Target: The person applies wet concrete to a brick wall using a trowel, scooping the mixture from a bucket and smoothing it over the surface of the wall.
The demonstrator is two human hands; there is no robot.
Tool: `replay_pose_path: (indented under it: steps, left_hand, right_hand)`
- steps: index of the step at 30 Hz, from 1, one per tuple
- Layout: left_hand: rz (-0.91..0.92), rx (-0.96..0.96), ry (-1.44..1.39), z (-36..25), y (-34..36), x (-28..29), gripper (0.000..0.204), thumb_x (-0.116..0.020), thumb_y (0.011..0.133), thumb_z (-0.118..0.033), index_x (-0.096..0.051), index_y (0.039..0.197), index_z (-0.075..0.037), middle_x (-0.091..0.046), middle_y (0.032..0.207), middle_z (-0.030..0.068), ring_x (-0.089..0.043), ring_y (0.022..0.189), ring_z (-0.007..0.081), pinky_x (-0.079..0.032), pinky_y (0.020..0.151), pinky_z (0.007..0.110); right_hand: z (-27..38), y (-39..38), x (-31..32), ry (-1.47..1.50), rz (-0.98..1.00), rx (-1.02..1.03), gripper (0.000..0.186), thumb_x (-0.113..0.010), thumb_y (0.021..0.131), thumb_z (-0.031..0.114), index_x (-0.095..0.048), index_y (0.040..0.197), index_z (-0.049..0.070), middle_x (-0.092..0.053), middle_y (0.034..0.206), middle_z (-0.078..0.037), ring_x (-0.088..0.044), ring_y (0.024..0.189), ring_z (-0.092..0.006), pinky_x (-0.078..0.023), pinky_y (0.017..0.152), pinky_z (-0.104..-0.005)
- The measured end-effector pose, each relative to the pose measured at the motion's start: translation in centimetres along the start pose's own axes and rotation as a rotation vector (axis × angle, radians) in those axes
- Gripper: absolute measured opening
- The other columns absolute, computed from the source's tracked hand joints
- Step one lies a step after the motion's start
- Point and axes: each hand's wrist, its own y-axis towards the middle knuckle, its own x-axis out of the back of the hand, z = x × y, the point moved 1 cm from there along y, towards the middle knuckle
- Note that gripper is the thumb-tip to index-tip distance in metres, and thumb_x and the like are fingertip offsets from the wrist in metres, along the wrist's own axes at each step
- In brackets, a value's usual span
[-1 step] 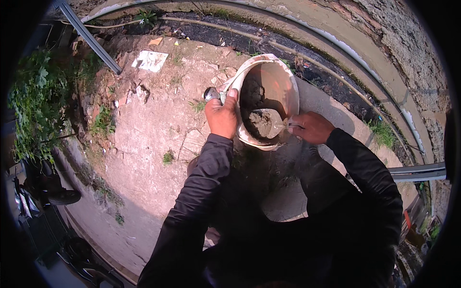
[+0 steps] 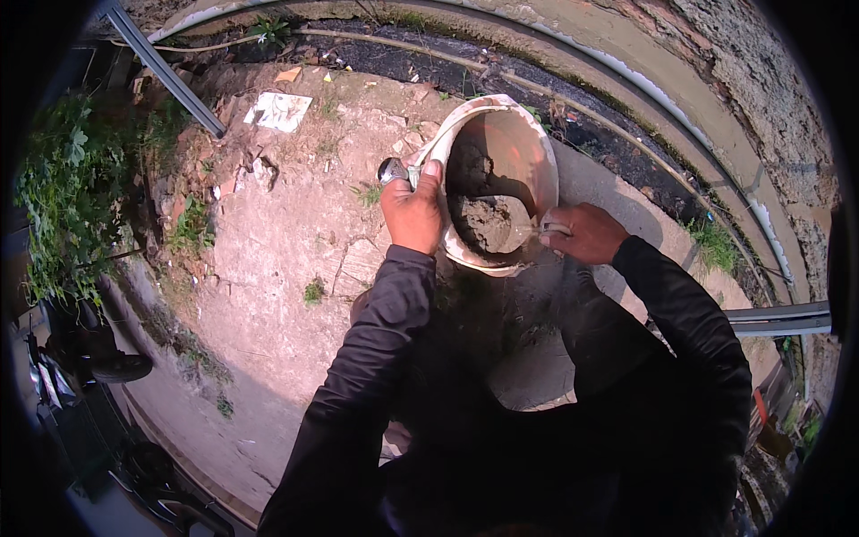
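A whitish plastic bucket (image 2: pixel 532 152) is tipped toward me, with grey wet mortar (image 2: pixel 470 166) inside it. My left hand (image 2: pixel 413 204) is closed on its left rim, thumb pointing up; a small silvery object (image 2: pixel 392 170) shows just beside that thumb, too unclear to name. In my right hand (image 2: pixel 583 233), at the bucket's lower right edge, is a trowel's handle. The trowel's blade (image 2: pixel 517 222) lies inside the bucket, carrying a lump of mortar.
Cracked concrete (image 2: pixel 259 313) surrounds me, with weeds and a paper scrap (image 2: pixel 277 112). A wall (image 2: pixel 734 89), pipe and hose curve along the top and right. Grey metal channels (image 2: pixel 170 72) jut in. Leafy plants (image 2: pixel 67 197) and what looks like a motorbike (image 2: pixel 116 362) are at left.
My right hand and the trowel have shifted slightly up and right, showing more of the mortar on the blade. The bucket and my left hand have risen very slightly in the view.
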Motion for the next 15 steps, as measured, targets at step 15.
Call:
replay_pose_path:
  steps: [15]
  left_hand:
    - [-0.019, -0.081, 0.204, -0.5, 4.5, -2.5, 0.028, -0.061, 0.089, -0.012, -0.057, 0.110, 0.007, -0.063, 0.089, 0.0066, -0.056, 0.078, 0.0099, -0.046, 0.073, 0.023]
  right_hand:
    - [-0.2, -5.5, 10.8, -0.226, -0.104, -0.026, 0.037, -0.069, 0.070, 0.038, -0.061, 0.086, 0.006, -0.058, 0.067, -0.020, -0.059, 0.071, -0.0406, -0.045, 0.062, -0.0465]
